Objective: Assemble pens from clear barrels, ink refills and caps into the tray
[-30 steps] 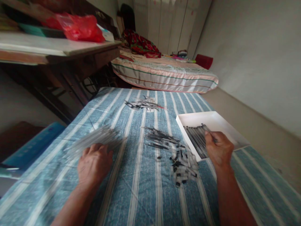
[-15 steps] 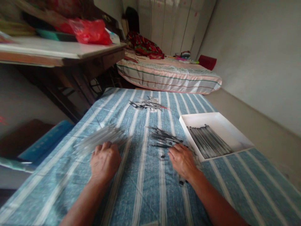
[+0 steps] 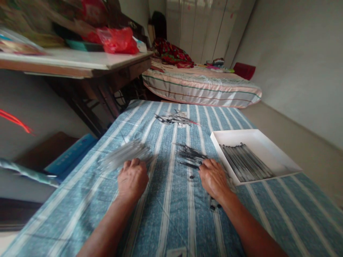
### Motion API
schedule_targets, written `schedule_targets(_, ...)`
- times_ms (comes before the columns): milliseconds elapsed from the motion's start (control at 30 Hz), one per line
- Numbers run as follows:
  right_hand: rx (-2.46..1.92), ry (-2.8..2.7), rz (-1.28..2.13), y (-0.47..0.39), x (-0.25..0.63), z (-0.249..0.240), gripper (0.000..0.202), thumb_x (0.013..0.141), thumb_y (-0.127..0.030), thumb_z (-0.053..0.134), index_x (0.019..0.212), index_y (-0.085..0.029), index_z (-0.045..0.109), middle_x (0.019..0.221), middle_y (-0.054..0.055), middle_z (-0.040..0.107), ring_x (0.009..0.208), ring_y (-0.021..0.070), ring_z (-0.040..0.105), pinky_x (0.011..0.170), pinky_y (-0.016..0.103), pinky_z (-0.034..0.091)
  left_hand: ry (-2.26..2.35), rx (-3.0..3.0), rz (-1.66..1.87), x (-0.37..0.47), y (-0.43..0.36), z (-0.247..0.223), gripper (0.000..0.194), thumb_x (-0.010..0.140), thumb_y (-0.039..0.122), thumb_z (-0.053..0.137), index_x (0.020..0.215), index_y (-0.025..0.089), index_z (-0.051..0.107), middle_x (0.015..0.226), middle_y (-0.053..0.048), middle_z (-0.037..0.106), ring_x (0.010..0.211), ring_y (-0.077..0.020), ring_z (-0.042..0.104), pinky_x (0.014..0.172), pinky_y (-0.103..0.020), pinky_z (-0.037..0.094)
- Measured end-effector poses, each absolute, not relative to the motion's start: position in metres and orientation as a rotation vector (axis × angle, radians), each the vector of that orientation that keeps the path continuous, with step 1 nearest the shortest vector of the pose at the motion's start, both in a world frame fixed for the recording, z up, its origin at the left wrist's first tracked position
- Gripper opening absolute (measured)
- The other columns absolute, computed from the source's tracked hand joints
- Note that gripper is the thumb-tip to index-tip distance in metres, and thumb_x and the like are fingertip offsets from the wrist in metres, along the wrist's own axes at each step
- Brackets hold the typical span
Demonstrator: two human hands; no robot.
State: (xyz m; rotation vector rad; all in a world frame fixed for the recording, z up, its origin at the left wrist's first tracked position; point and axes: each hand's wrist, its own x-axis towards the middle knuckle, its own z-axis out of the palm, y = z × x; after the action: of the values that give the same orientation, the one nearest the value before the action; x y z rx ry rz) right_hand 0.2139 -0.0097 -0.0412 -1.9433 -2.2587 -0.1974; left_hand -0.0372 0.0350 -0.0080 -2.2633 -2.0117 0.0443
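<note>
My left hand (image 3: 133,179) is closed, its fingers curled down at the near edge of a pile of clear plastic pen tubes (image 3: 122,156). My right hand (image 3: 213,177) is closed too, with its fingertips bent down at the near side of a heap of thin dark pen refills (image 3: 189,152). Whatever either hand grips is hidden beneath the fingers. Small black pen caps (image 3: 212,207) lie under and below the right wrist, and one small black piece (image 3: 191,177) sits left of that hand. To the right, a white box lid (image 3: 278,157) holds a row of dark-filled pens (image 3: 245,162).
Another pile of pen parts (image 3: 175,118), some with red, lies at the far end of the striped cloth (image 3: 166,200). A white-topped table (image 3: 80,60) with a red plastic bag (image 3: 119,40) stands at left. Beyond is a bed (image 3: 200,85); a blue box (image 3: 71,155) sits low at left.
The view has swung slightly left, so everything sits further right in the picture. My left hand has shifted a little right along the tubes. My right hand stays by the refills.
</note>
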Motion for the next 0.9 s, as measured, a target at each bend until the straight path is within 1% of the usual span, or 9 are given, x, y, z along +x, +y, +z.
schedule_targets(200,-1.967,-2.230,-0.130,-0.009,0.214,-0.042,0.014,0.084,-0.014,0.052,0.079,-0.017,0.065,0.097,0.009,0.062,0.098,0.0242,0.050,0.084,0.034,0.038,-2.075,-2.250,0.037,-0.042,0.037,-0.007,0.028,0.083,0.018,0.038,0.084,0.017,0.066,0.107,-0.013,0.062,0.097,-0.0301,0.054,0.071,-0.035,0.044)
schedule_targets(300,-1.975,-2.221,-0.101,-0.009,0.213,-0.041,0.012,0.083,-0.016,0.053,0.082,-0.017,0.065,0.103,0.010,0.062,0.101,0.0251,0.050,0.085,0.034,0.038,-2.098,-2.252,0.057,-0.044,0.037,-0.009,0.026,0.083,0.020,0.042,0.088,0.015,0.067,0.114,-0.013,0.060,0.101,-0.0304,0.053,0.075,-0.037,0.046)
schedule_targets(367,-1.964,-2.243,-0.088,-0.010,0.212,-0.040,0.013,0.083,-0.016,0.053,0.083,-0.016,0.065,0.107,0.011,0.062,0.104,0.0260,0.049,0.085,0.035,0.038,-2.101,-2.237,0.050,-0.045,0.037,-0.012,0.025,0.083,0.020,0.044,0.090,0.015,0.068,0.119,-0.012,0.058,0.103,-0.0302,0.052,0.077,-0.038,0.046)
schedule_targets(467,-1.960,-2.263,-0.084,-0.009,0.211,-0.039,0.018,0.083,-0.011,0.050,0.079,-0.015,0.066,0.107,0.012,0.062,0.104,0.0262,0.050,0.084,0.035,0.039,-2.094,-2.228,0.002,-0.046,0.036,-0.017,0.024,0.083,0.019,0.044,0.087,0.018,0.068,0.118,-0.009,0.059,0.104,-0.0293,0.053,0.076,-0.037,0.047)
schedule_targets(600,-1.903,-2.237,-0.135,-0.010,0.212,-0.045,0.018,0.082,-0.008,0.051,0.076,-0.016,0.066,0.101,0.011,0.064,0.098,0.0250,0.053,0.081,0.035,0.039,-2.041,-2.247,-0.147,-0.047,0.034,-0.020,0.021,0.082,0.013,0.045,0.085,0.014,0.065,0.116,-0.013,0.060,0.101,-0.0287,0.055,0.081,-0.038,0.047)
schedule_targets(667,-1.821,-2.196,-0.197,-0.010,0.215,-0.050,0.018,0.083,-0.009,0.052,0.075,-0.017,0.066,0.097,0.009,0.065,0.095,0.0244,0.053,0.080,0.035,0.039,-1.997,-2.291,-0.321,-0.047,0.033,-0.019,0.019,0.081,0.009,0.043,0.084,0.012,0.062,0.110,-0.016,0.061,0.098,-0.0269,0.056,0.084,-0.036,0.046)
schedule_targets(700,-1.773,-2.169,-0.228,-0.010,0.217,-0.052,0.019,0.084,-0.010,0.052,0.074,-0.017,0.066,0.093,0.009,0.066,0.093,0.0238,0.054,0.080,0.034,0.039,-1.985,-2.323,-0.420,-0.047,0.033,-0.019,0.018,0.081,0.009,0.042,0.083,0.012,0.060,0.103,-0.015,0.062,0.094,-0.0250,0.058,0.082,-0.035,0.046)
schedule_targets(800,-1.628,-2.091,-0.309,-0.010,0.222,-0.055,0.021,0.085,-0.010,0.051,0.073,-0.017,0.066,0.081,0.007,0.065,0.084,0.0216,0.054,0.076,0.032,0.038,-1.976,-2.460,-0.651,-0.046,0.032,-0.019,0.014,0.081,0.012,0.042,0.077,0.015,0.055,0.080,-0.008,0.060,0.074,-0.0188,0.060,0.069,-0.029,0.048)
schedule_targets(900,-1.502,-2.077,-0.375,-0.010,0.226,-0.054,0.021,0.087,-0.010,0.049,0.077,-0.017,0.066,0.072,0.006,0.063,0.076,0.0205,0.053,0.071,0.031,0.037,-1.946,-2.677,-0.742,-0.045,0.032,-0.019,0.009,0.079,0.015,0.047,0.080,0.017,0.056,0.076,-0.003,0.062,0.069,-0.0162,0.061,0.067,-0.027,0.048)
